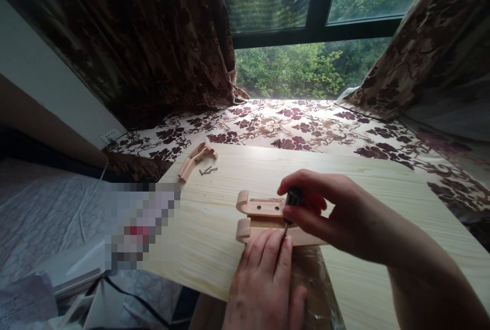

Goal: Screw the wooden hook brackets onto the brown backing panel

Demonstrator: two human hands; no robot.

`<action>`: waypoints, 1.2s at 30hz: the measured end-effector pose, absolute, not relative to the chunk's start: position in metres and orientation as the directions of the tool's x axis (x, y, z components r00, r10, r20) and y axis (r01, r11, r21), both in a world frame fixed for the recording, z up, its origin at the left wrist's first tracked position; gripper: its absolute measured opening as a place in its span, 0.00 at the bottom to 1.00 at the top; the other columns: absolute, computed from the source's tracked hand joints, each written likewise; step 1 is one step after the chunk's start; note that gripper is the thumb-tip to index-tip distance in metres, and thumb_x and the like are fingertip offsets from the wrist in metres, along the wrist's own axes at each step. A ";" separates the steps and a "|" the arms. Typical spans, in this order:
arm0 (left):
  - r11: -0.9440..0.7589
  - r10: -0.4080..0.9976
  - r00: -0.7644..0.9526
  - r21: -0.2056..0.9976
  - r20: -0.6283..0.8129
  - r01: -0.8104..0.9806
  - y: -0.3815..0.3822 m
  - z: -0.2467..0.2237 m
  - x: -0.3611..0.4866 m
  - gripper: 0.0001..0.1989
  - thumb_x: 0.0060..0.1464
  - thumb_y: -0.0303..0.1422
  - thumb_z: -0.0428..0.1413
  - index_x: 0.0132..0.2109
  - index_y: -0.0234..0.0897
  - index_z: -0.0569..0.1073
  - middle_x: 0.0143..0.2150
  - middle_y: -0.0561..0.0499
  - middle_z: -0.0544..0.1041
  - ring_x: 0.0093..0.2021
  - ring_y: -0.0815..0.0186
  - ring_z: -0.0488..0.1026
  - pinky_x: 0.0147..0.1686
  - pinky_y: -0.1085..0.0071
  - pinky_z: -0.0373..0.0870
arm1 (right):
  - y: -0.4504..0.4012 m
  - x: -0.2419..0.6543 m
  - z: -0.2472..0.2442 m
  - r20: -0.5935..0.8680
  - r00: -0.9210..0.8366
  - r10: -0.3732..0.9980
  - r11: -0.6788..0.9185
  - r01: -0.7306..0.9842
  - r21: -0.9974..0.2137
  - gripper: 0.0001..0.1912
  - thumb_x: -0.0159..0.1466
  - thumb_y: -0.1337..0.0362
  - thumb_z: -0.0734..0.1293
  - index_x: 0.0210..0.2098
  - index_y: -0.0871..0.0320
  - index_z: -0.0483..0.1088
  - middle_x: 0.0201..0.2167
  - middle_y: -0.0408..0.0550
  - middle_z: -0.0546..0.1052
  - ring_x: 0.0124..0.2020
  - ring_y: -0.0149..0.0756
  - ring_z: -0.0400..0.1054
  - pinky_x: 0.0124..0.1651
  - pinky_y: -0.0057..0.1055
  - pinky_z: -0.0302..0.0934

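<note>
My right hand (319,210) is closed around the dark handle of a screwdriver (294,197), whose shaft points down at a wooden part. The tip is hidden behind the fingers of my left hand (264,274). That hand lies with its fingers stretched flat on the near wooden piece (244,230), index fingertip beside the shaft. Just beyond is a matching wooden piece (250,206) with a rounded, curled end and two dark holes or screw heads. Both pieces lie side by side over a brown, tape-covered piece (319,289).
A curved wooden piece (197,159) with dark holes lies at the board's (214,217) far left corner, beside several loose screws (207,171). Floral cloth (268,120) covers the window ledge behind. A blurred-out patch (145,222) hides something at the board's left edge.
</note>
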State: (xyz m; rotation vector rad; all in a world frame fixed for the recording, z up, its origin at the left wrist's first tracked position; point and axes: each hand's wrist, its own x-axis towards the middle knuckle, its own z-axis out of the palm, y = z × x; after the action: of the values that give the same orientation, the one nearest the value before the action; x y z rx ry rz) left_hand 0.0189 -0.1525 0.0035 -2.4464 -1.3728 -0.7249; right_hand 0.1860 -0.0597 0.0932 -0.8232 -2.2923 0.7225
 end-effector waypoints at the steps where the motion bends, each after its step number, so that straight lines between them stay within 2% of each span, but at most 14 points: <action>1: -0.527 0.729 0.433 0.030 0.531 0.850 -0.153 0.004 0.019 0.21 0.60 0.37 0.48 0.54 0.26 0.70 0.51 0.38 0.75 0.51 0.52 0.73 0.46 0.58 0.76 | -0.060 0.186 0.093 0.350 -0.641 0.684 0.666 0.351 -0.658 0.05 0.64 0.61 0.65 0.39 0.55 0.68 0.24 0.36 0.68 0.24 0.24 0.58 0.27 0.21 0.55; 8: -0.530 0.726 0.432 0.036 0.535 0.847 -0.152 0.004 0.019 0.20 0.61 0.36 0.47 0.54 0.26 0.70 0.52 0.39 0.75 0.53 0.53 0.72 0.48 0.58 0.74 | -0.056 0.189 0.091 0.331 -0.589 0.737 0.640 0.451 -0.622 0.08 0.64 0.59 0.65 0.33 0.56 0.66 0.23 0.37 0.70 0.22 0.24 0.57 0.25 0.23 0.53; 14: -0.522 0.723 0.433 0.015 0.539 0.853 -0.153 0.004 0.019 0.21 0.61 0.37 0.47 0.53 0.26 0.71 0.52 0.39 0.75 0.52 0.52 0.72 0.46 0.58 0.75 | -0.059 0.191 0.092 0.346 -0.649 0.678 0.666 0.341 -0.664 0.06 0.64 0.61 0.66 0.40 0.54 0.68 0.26 0.37 0.71 0.24 0.23 0.60 0.27 0.20 0.56; 21: -0.526 0.725 0.430 0.029 0.537 0.850 -0.153 0.005 0.020 0.20 0.61 0.36 0.47 0.53 0.27 0.71 0.52 0.39 0.75 0.52 0.53 0.72 0.47 0.59 0.74 | -0.054 0.190 0.089 0.337 -0.581 0.741 0.637 0.447 -0.629 0.09 0.64 0.57 0.66 0.32 0.56 0.67 0.22 0.36 0.69 0.22 0.24 0.56 0.24 0.22 0.53; 27: -0.513 0.722 0.421 0.017 0.549 0.858 -0.154 0.003 0.021 0.20 0.61 0.37 0.47 0.53 0.26 0.71 0.51 0.39 0.76 0.51 0.52 0.73 0.45 0.58 0.76 | -0.058 0.190 0.094 0.358 -0.645 0.675 0.670 0.332 -0.664 0.06 0.64 0.60 0.66 0.40 0.53 0.70 0.23 0.36 0.68 0.23 0.24 0.58 0.26 0.20 0.55; 30: -0.521 0.722 0.425 0.025 0.546 0.853 -0.153 0.004 0.021 0.20 0.61 0.36 0.47 0.53 0.26 0.71 0.51 0.39 0.76 0.51 0.52 0.73 0.45 0.58 0.75 | -0.060 0.191 0.095 0.345 -0.657 0.670 0.666 0.327 -0.670 0.06 0.65 0.60 0.65 0.37 0.55 0.70 0.25 0.37 0.70 0.24 0.24 0.57 0.27 0.20 0.55; 36: -0.530 0.727 0.427 0.043 0.537 0.847 -0.154 0.005 0.020 0.20 0.60 0.36 0.48 0.53 0.26 0.71 0.52 0.39 0.75 0.52 0.52 0.72 0.47 0.58 0.74 | -0.055 0.189 0.092 0.338 -0.602 0.723 0.644 0.411 -0.646 0.09 0.64 0.58 0.65 0.32 0.57 0.69 0.22 0.37 0.68 0.22 0.24 0.55 0.24 0.21 0.53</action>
State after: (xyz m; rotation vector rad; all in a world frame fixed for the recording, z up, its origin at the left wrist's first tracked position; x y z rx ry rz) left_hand 0.0204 -0.1536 0.0052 -2.4478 -1.3768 -0.7466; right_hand 0.1892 -0.0551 0.0922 -0.8803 -2.2740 0.6948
